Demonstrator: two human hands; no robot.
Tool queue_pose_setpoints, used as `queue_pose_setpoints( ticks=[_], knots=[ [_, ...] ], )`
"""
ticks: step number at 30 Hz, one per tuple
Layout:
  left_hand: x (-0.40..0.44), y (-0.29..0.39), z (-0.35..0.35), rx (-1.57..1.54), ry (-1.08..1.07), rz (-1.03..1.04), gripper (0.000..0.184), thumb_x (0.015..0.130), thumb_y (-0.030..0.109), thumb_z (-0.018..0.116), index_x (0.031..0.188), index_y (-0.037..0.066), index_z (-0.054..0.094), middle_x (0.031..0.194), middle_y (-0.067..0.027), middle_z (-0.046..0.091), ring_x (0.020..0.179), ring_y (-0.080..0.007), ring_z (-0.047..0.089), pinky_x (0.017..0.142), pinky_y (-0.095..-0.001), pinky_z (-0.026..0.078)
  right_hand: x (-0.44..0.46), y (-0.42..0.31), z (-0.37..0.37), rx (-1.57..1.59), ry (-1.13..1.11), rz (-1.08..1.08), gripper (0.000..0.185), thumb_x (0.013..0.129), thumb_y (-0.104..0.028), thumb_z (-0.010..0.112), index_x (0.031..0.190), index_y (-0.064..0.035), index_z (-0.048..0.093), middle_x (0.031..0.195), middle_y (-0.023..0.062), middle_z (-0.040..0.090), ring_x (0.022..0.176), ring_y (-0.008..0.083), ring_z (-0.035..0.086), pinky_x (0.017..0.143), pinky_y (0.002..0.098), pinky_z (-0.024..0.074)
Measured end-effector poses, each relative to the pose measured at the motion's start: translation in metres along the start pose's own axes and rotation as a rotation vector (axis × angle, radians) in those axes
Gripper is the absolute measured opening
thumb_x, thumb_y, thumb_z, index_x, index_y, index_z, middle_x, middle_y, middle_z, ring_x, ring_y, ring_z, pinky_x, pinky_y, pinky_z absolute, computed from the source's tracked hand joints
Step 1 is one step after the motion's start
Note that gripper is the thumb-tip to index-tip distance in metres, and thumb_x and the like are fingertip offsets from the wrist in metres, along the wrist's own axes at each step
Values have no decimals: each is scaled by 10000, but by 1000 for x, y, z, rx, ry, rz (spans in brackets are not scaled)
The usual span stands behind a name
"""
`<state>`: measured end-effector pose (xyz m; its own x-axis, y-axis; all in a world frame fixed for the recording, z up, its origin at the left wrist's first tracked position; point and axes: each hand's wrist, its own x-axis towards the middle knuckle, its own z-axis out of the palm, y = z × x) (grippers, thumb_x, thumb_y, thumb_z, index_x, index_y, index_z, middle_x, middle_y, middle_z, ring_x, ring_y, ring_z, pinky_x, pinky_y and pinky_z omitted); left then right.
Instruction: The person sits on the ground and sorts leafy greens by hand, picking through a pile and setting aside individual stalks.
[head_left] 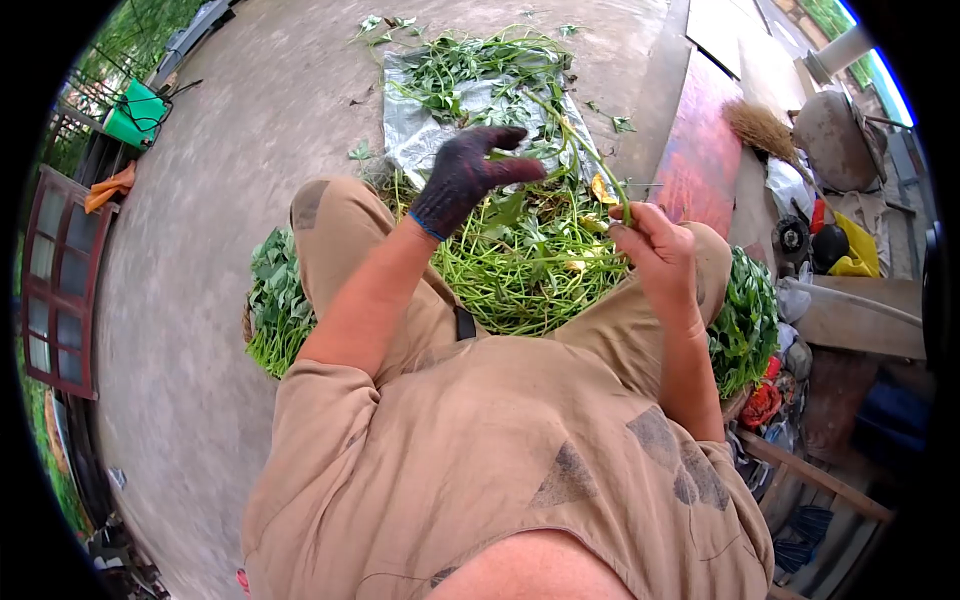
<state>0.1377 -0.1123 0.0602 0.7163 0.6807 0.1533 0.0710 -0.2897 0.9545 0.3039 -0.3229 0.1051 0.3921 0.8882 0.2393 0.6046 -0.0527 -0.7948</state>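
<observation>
1. The left hand [478, 180] wears a dark, reddish-fingered glove with a blue cuff; its wrist is bent inward over the greens, the visible fingers and thumb spread apart with a gap between.
2. The right hand [656, 250] is bare and raised above the knee on its side, thumb and fingers pinched together on the lower end of a long green stem [597, 160].
3. That stem slants up and away from the pinch — thin, smooth and slightly curved — towards the leaves beyond.
4. Between the bent legs lies a tangled pile of stems [520, 290], slender, glossy and bright green, with a few yellow leaves among them.
5. Past it, a crinkled grey plastic sheet [400, 125] bears a loose leafy heap [490, 62] on rough concrete floor [200, 250].
6. Leafy bundles, one left [278, 300] and one right [745, 320], stand just outside the legs.
7. Farther right, a bristly straw broom [760, 128] lies near a red-stained flat board [700, 150].
</observation>
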Motion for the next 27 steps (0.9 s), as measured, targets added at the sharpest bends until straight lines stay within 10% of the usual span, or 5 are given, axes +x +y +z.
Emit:
queue_pose_setpoints(
  ticks=[3,20,24,27],
  knots=[
    [1,-15,27,134,-34,-5,996,516,580,846,1285,22,545,1140,-177,651,1072,-282,626,919,-356,480,0,8,23,153,-67,110,142,820,-63,661,944,7,649,613,33,567,532,63,513,517,229,431],
    [8,-50,50,-611,-46,-396,372,796,109,696,1139,-10,618,932,-62,671,785,-175,644,742,-304,528,5,53,40,562,-252,402,188,875,-172,645,985,-20,664,658,-44,574,514,15,505,433,175,374],
    [11,-76,50,535,133,213,207,823,266,677,870,65,690,761,-137,665,650,-303,628,624,-387,494,8,64,36,503,-194,443,177,862,-165,650,949,-11,667,649,-38,573,506,22,504,435,186,378],
    [21,-108,33,193,299,34,173,822,223,635,820,65,705,756,-129,687,691,-256,660,650,-364,491,10,67,27,423,-192,438,152,848,-141,653,904,-1,669,616,-18,573,505,35,512,440,202,393]
  ],
)
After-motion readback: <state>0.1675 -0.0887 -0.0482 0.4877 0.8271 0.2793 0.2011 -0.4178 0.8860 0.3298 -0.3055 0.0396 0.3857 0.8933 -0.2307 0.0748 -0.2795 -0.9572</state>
